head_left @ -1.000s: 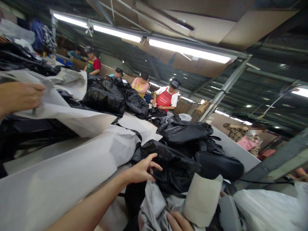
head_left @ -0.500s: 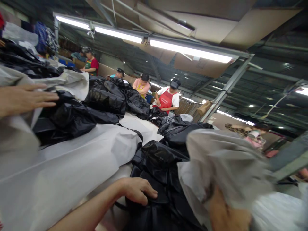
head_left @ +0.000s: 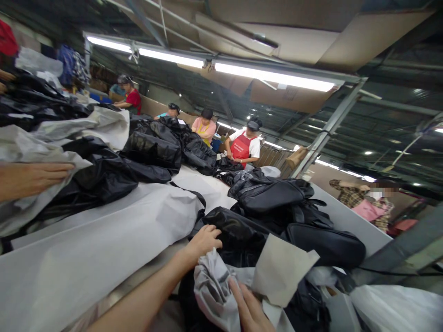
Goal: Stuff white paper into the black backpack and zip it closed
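My left hand [head_left: 204, 240] lies over the upper edge of a black backpack [head_left: 238, 226], with its fingers curled onto the bag's material. Crumpled grey paper [head_left: 216, 288] sits over the front of that bag. My right hand [head_left: 251, 306] is closed against this paper, its fingers pressing into the folds; part of the hand is cut off by the bottom edge. A flat corner of the paper sticks up beside my right fingers. The lower part of the bag is hidden under the paper.
A co-worker's hand [head_left: 38, 180] rests on paper at far left. Long grey paper sheets [head_left: 114, 244] cover the table. More black bags [head_left: 270, 189] are piled beyond, and white plastic [head_left: 398, 304] lies at lower right. Several people work farther back.
My right hand has brought the raised paper down and left onto the backpack, bunching it. My left hand has slid up to the bag's upper edge. The co-worker's hand at left moved lower.
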{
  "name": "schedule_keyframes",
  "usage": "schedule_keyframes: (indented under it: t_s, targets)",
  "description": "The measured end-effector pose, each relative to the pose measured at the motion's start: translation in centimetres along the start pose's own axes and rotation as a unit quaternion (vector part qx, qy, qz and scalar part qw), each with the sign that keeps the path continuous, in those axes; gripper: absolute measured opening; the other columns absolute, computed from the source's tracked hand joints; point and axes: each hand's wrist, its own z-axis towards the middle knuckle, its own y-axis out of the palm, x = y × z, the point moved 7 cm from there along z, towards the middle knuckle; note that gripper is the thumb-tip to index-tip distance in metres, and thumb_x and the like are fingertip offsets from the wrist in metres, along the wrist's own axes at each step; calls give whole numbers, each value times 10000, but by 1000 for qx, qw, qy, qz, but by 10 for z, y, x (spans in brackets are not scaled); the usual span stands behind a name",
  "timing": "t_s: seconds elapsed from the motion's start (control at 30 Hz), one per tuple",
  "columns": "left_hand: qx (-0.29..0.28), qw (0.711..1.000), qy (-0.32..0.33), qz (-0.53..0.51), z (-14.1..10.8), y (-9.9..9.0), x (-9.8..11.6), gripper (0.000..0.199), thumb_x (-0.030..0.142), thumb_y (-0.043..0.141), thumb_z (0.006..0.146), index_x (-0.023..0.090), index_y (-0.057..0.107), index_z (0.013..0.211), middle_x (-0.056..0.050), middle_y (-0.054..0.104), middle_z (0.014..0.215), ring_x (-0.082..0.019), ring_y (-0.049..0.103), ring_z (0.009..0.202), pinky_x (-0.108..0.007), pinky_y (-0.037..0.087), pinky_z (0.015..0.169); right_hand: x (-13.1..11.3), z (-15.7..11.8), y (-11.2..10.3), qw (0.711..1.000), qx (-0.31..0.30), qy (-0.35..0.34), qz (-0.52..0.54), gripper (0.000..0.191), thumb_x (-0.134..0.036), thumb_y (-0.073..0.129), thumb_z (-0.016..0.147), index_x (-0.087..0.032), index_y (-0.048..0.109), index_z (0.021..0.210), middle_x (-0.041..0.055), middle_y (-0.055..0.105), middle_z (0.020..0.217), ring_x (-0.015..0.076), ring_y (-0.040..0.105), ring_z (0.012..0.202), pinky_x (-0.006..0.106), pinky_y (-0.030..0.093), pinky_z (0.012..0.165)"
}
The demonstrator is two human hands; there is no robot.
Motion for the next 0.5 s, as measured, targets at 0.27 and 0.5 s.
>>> schedule_keyframes:
  t_s: [0.27, 0.5]
  targets:
    - [21, 997, -32, 70, 16, -11, -7, 158, 109, 544, 877, 182, 682, 848, -82, 644, 982, -218, 574, 970, -299, 494, 792, 4, 0, 0, 998, 13, -46, 39, 393, -110, 389, 920, -218, 640, 1202, 75, 739, 1121, 203, 718, 993, 254, 581, 838]
    - [39, 998, 9, 40, 31, -62, 34, 19, 209, 673, 797, 203, 682, 782, -4, 639, 909, -166, 614, 883, -229, 475, 724, -17, 43, -26, 997, -9, -29, -71, 528, -11, 377, 748, -137, 598, 1212, 107, 715, 1149, 179, 715, 924, 199, 553, 696]
